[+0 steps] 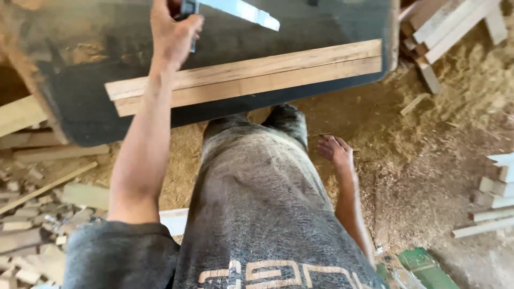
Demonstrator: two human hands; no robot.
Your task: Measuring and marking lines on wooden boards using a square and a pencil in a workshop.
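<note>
Metal blade: a flat, pale steel blade (241, 10) juts out over the far part of the table, its dark grip end wrapped by the left hand; only part of it shows at the top of the view.
Left hand: the left hand (172, 32) is raised over the table's left part, fingers clenched around the blade's grip end, forearm stretched out from a grey sleeve.
Wooden strips: two long, light wooden strips (278, 69) lie side by side, touching, on the table along its near edge, running from the left part almost to the right edge; the left forearm crosses above their left end.
Table: a dark, dusty table (321, 27) with a worn left corner carries the strips.
Right hand: the right hand (334, 150) hangs released beside the body, below the table's near edge, fingers loosely spread, holding nothing.
Clothing: a grey shirt (257, 214) dusted with sawdust fills the lower middle.
Floor: sawdust (428, 160) covers the floor.
Offcuts: wooden offcuts (32, 225) are heaped on the floor at left; stacked wood slats (455, 21) lie beyond the table's right edge, and more short pieces (492, 198) sit at the far right.
</note>
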